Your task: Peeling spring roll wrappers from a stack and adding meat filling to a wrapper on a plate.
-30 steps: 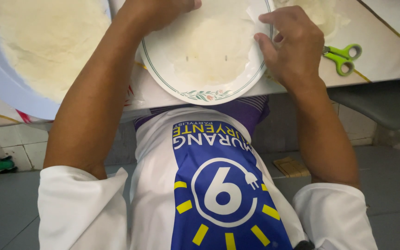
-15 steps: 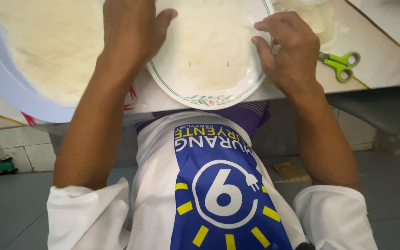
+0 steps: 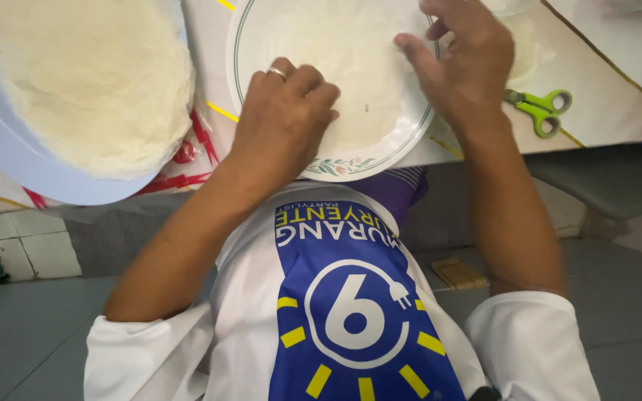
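Fingers of your left hand (image 3: 284, 122) are curled under, knuckles up, pressing down on the thin pale wrapper sheet (image 3: 351, 67) that lies flat in the white plate (image 3: 369, 160); they hold nothing between them, and a ring sits on one finger. Your left forearm runs up from the lower left, bent at the elbow, and the wrist crosses the plate's near rim. Your right hand (image 3: 462, 63) comes in from the right with its forearm nearly straight up the frame. Its thumb and forefinger are drawn close together at the sheet's far right part, the other fingers loosely bent above; whether they actually pinch the sheet's edge you cannot tell from this view.

That plate has a green line round its rim and a small floral print at the near edge, and it hangs slightly over the table edge (image 3: 618, 130) above your chest. To its left, apart from it, a large pale blue basin (image 3: 31, 171) holds a stack of the same off-white sheets (image 3: 91, 82). Between basin and plate lies clear plastic packaging with red printing (image 3: 187, 160), crumpled flat on the table. Right of your right wrist, green-handled scissors (image 3: 540, 108) lie closed on the white table covering, handles pointing right. Your white shirt carries a blue panel with yellow rays and a round white emblem (image 3: 354, 308).
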